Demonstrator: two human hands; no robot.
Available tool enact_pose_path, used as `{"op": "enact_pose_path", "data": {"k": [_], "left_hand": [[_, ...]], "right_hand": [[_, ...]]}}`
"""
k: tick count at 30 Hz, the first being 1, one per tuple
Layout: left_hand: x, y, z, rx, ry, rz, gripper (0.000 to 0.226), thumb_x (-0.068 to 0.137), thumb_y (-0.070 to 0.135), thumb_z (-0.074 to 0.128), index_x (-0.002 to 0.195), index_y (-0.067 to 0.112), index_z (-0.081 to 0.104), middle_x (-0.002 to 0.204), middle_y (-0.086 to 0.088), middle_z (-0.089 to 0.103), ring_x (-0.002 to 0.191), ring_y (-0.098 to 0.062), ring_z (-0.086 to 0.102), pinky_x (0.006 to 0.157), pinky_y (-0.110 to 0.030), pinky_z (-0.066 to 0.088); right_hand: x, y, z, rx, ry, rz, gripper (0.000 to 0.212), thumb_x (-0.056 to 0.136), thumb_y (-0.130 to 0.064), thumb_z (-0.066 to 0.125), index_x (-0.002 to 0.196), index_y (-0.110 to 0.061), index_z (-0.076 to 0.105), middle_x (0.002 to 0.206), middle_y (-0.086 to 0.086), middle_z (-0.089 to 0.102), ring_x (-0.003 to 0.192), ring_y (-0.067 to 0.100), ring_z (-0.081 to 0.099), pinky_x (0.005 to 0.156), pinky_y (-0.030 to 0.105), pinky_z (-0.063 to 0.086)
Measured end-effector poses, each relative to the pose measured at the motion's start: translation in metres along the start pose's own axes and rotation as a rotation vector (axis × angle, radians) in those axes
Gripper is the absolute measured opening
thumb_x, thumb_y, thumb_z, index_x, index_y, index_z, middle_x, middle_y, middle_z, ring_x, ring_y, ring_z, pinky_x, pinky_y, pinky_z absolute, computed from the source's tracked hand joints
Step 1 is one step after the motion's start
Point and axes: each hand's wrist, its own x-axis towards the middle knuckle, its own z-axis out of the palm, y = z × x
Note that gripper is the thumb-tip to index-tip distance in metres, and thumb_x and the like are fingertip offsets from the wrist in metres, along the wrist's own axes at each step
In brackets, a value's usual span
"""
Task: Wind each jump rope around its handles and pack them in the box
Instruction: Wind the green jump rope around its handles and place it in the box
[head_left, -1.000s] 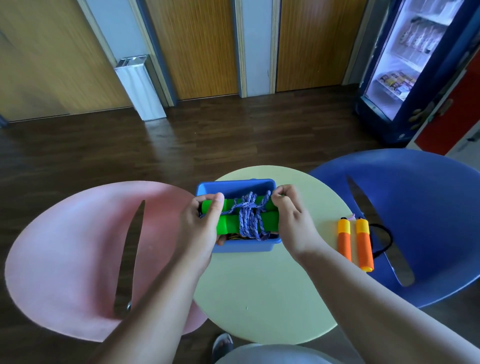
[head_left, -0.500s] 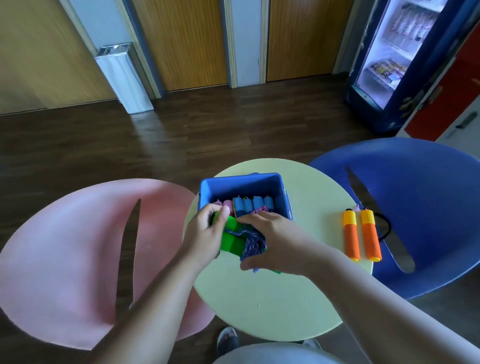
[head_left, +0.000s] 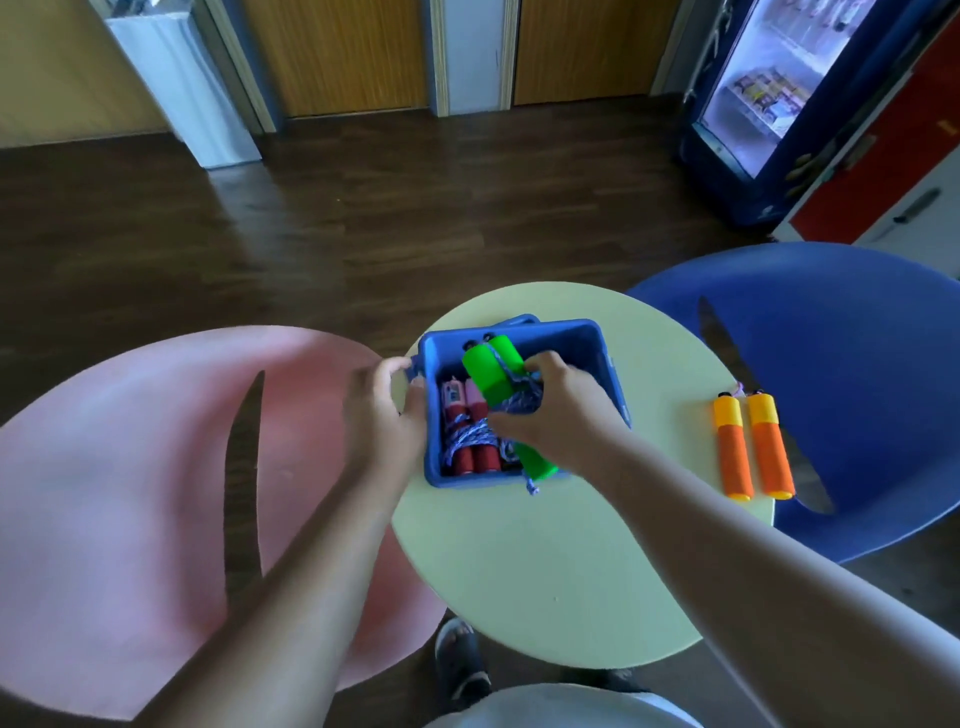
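While the left hand (head_left: 382, 415) grips the left wall of the blue box (head_left: 605, 364) at the centre of the frame, thumb over the rim, the right hand (head_left: 550, 410) is closed around the green-handled jump rope (head_left: 488, 374), its purple cord wound round the handles, lowering it slantwise into the box beside a red-handled rope (head_left: 470, 441) already packed. This looks like the packing step for the green rope; next it needs pressing flat and its dangling cord end tucked in. An orange-handled rope (head_left: 753, 447) waits on the round table (head_left: 545, 571) at right, apparently not yet wound.
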Motion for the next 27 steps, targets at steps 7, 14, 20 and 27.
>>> {"op": "enact_pose_path", "data": {"k": [7,14,20,27], "left_hand": [[-0.004,-0.030,0.020,-0.082,-0.179,-0.035,0.030,0.094,0.038,0.047,0.122,0.032,0.057,0.107,0.014,0.055,0.099,-0.028,0.065,0.092,-0.053,0.054],[-0.010,-0.034,0.024,-0.182,-0.167,-0.105,0.046,0.098,0.044,0.045,0.138,0.023,0.056,0.111,0.001,0.068,0.099,-0.022,0.069,0.088,-0.051,0.057],[-0.013,-0.034,0.025,-0.209,-0.147,-0.128,0.043,0.100,0.041,0.047,0.137,0.023,0.058,0.116,0.001,0.069,0.103,-0.022,0.069,0.090,-0.052,0.056],[-0.013,-0.037,0.028,-0.228,-0.140,-0.139,0.040,0.101,0.037,0.046,0.136,0.021,0.059,0.110,0.005,0.068,0.102,-0.017,0.066,0.091,-0.045,0.055]], "right_hand": [[0.045,-0.024,0.053,-0.103,-0.024,0.076,0.080,0.074,-0.067,0.078,0.128,-0.018,0.043,0.106,0.006,0.062,0.092,0.028,0.064,0.073,0.039,0.056],[0.061,-0.023,0.088,-0.128,-0.010,0.172,0.073,0.072,-0.071,0.074,0.118,-0.021,0.048,0.117,0.010,0.056,0.104,0.036,0.060,0.088,0.047,0.055],[0.056,-0.014,0.080,-0.086,-0.075,0.097,0.066,0.090,-0.067,0.062,0.138,-0.023,0.055,0.141,0.009,0.048,0.116,0.030,0.060,0.097,0.039,0.052],[0.039,0.003,0.048,-0.083,-0.312,-0.145,0.073,0.082,-0.034,0.084,0.148,-0.035,0.053,0.155,0.002,0.041,0.134,0.020,0.049,0.112,0.031,0.041]]}}
